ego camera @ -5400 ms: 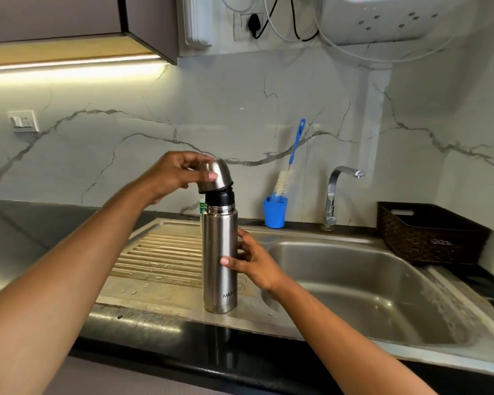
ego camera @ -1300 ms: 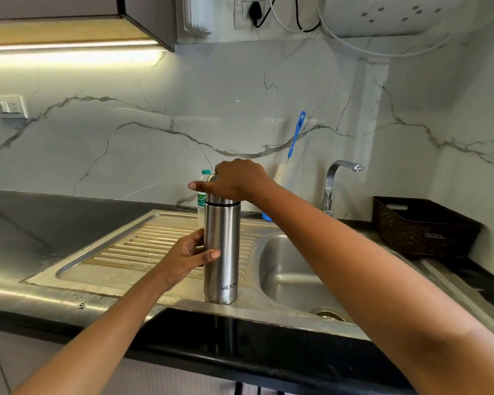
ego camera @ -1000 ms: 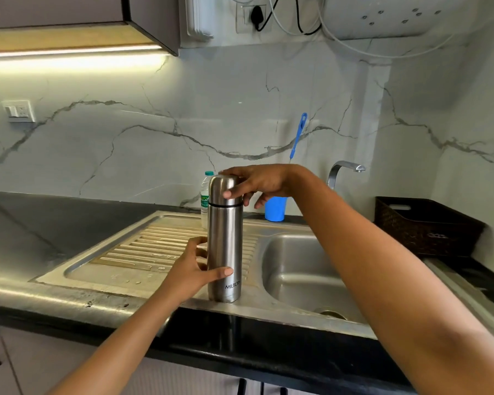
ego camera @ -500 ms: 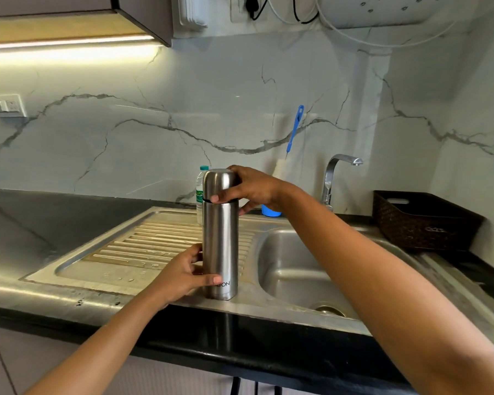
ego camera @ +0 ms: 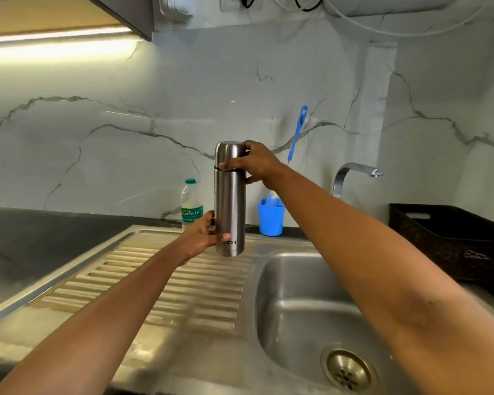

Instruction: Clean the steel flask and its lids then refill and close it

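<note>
My left hand (ego camera: pixel 203 238) grips the flask (ego camera: pixel 230 206) low down, right hand (ego camera: pixel 257 165) curls round its lid (ego camera: pixel 228 153) — flask upright, held left of the sink (ego camera: pixel 297 280).

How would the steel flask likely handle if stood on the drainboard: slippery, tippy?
The steel flask looks rigid and polished, so probably slippery when wet. Tall and narrow, it could tip if set on the ribbed drainboard.

Water bottle (ego camera: pixel 192 208), blue cup (ego camera: pixel 271 220) behind flask (ego camera: pixel 230 201)
</note>
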`<state>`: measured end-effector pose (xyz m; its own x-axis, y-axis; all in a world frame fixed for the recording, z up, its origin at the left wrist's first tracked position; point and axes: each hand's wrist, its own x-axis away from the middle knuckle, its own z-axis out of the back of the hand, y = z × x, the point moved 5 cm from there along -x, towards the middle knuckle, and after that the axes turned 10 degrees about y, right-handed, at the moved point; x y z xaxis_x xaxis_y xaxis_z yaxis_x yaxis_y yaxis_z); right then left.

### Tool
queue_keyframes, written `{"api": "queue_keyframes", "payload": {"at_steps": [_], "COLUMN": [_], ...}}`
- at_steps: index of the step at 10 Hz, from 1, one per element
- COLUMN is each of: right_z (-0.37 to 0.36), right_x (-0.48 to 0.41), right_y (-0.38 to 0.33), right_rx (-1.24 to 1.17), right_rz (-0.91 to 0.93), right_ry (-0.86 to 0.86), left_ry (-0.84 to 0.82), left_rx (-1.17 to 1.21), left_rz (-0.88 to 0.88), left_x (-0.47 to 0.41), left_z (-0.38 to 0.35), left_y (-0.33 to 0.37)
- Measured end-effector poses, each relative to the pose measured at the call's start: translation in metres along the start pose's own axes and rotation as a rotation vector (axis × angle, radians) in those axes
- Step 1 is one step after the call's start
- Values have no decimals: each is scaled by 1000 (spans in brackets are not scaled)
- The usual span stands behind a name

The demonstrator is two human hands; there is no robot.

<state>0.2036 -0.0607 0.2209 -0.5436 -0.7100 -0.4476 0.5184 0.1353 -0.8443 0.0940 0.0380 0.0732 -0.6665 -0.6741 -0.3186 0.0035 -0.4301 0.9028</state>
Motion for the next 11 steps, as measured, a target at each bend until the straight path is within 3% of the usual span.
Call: {"api": "queue_keyframes", "payload": {"at_steps": [3, 7, 10, 11], "right_z": [-27, -39, -41, -38], "right_x": [-73, -99, -91, -77], "right_y": [91, 108, 111, 114], "right_rx": [11, 45, 15, 87], "right_rz": [-42, 12, -59, -101], "right_ry": [13, -7, -33, -11], "left_ry": [-12, -16, -23, 96], "left_rx": [-26, 23, 60, -15], "left_rz": [62, 119, 177, 212], "left_x": [-70, -94, -89, -82], "left_z": [-20, -22, -25, -26], "left_y": [-71, -95, -94, -86]}}
